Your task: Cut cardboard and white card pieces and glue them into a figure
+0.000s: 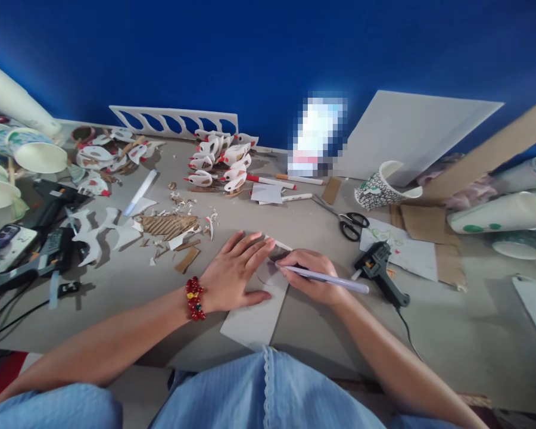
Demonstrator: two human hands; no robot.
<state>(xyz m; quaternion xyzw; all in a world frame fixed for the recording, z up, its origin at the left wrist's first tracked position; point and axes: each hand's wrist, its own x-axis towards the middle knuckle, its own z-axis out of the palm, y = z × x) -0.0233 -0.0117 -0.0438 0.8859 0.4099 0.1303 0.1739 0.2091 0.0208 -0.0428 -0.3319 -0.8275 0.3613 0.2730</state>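
Observation:
My left hand (pixel 236 274) lies flat on a strip of white paper (pixel 255 320), its fingers stretched toward the far end. A red bead bracelet (pixel 195 298) circles that wrist. My right hand (pixel 315 275) is closed around a pale lilac pen (pixel 335 280), whose tip end points at the paper beside my left fingers. A faint curved line shows on the paper between the two hands. The tip itself is partly hidden by my right fingers. Just right of my right hand lies a black glue gun (pixel 377 271).
White paper birds (pixel 223 158) cluster at the back, near markers (pixel 272 182) and scissors (pixel 351 225). Cardboard scraps (pixel 170 226) lie left of my hands. More glue guns (pixel 53 256) and paper cups (pixel 40 152) are far left. A cut patterned cup (pixel 379 190) stands right.

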